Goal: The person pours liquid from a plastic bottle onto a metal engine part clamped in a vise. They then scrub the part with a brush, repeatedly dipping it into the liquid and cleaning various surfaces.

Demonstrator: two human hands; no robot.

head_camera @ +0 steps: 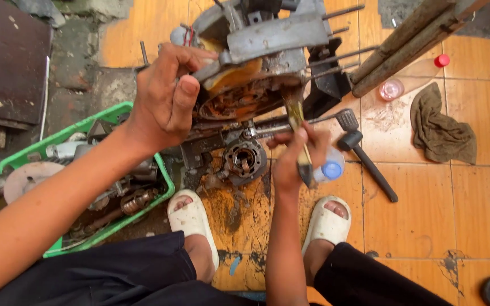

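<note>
Head view: my left hand [165, 102] clamped round edge of greasy engine case [256, 56], tilting it so open rusty side faces me. Right hand [293, 156] closed on paintbrush [297, 122], bristles up against that cavity. Green crate [109, 170] of parts sits left, hammer [364, 156] and rag [440, 127] right, within reach

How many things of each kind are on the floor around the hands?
Engine case, held by the left hand: 1
Brush, in the right hand: 1
Hammer: 1
Green crate: 1
Rag: 1
Plastic bottles: 2
Total: 7
</note>
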